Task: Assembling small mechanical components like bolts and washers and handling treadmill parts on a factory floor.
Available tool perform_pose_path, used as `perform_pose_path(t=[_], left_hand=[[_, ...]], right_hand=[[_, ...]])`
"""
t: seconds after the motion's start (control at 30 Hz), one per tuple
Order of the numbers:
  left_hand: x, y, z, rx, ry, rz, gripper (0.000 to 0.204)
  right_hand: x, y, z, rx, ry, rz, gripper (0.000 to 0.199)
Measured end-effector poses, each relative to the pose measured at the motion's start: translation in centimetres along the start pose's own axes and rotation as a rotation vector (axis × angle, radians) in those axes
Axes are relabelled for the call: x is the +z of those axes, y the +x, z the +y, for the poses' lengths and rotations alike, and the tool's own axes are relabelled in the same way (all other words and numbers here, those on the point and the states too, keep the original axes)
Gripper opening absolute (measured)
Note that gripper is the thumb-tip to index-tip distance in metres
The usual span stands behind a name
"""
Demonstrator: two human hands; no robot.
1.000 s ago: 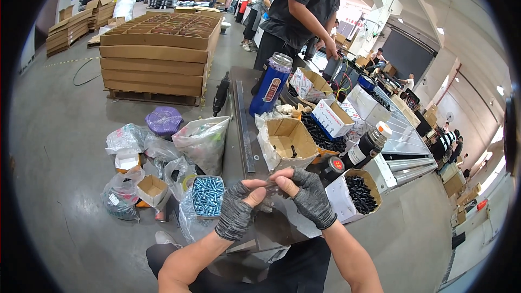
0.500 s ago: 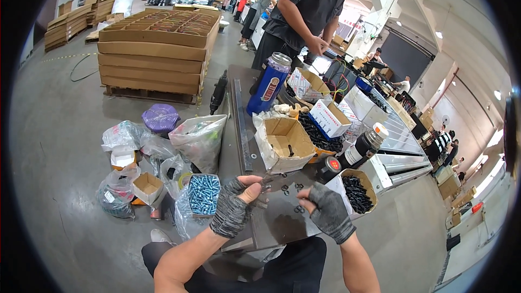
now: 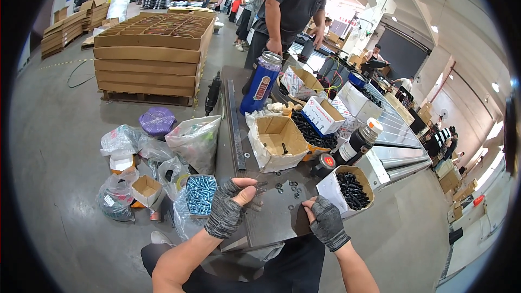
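Note:
My left hand (image 3: 230,209), in a grey fingerless glove, is closed above the table's left edge, thumb against curled fingers. Small dark pieces show at its fingertips, too small to name. My right hand (image 3: 327,221), gloved the same way, pinches thumb and forefinger over the table's right side; what is between them, if anything, is hidden. Between the hands, several small dark rings (image 3: 293,187) like washers or nuts lie on the grey tabletop (image 3: 274,222). A box of black screws (image 3: 354,191) stands beside my right hand. Farther off, an open carton (image 3: 274,160) holds a couple of dark screws.
Blue screws (image 3: 201,195) fill a box at left, near plastic bags (image 3: 198,144). A blue jar (image 3: 261,82), a black bottle (image 3: 358,141) and a dark round can (image 3: 324,166) stand on the table. A person (image 3: 290,5) stands across it. Stacked cartons (image 3: 146,70) sit beyond.
My right hand has moved a little down and nearer me, its fingertips now together. My left hand stays nearly in place. The person opposite has lowered an arm toward the table.

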State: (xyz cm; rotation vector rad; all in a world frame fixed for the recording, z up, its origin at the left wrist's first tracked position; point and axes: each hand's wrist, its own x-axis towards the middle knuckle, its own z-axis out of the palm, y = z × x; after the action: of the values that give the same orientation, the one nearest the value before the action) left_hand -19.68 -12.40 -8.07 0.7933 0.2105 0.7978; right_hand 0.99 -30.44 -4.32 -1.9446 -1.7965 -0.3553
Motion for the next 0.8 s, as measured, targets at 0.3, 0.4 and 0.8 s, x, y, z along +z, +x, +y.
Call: perform_pose_path(t=[0.3,0.4,0.8], left_hand=[[0.6,-0.2,0.3,0.031,0.223,-0.048,0.021],[0.2,-0.2,0.0,0.062,0.324,-0.068,0.022],[0.6,-0.2,0.5,0.131,0.341,0.032,0.024]], right_hand=[[1.1,1.9,-1.1,0.225,0.151,0.128,0.008],[-0.4,5.2,-4.3,0.295,0.525,0.106,0.011],[1.3,7.9,-8.2,0.07,0.306,0.217,0.012]])
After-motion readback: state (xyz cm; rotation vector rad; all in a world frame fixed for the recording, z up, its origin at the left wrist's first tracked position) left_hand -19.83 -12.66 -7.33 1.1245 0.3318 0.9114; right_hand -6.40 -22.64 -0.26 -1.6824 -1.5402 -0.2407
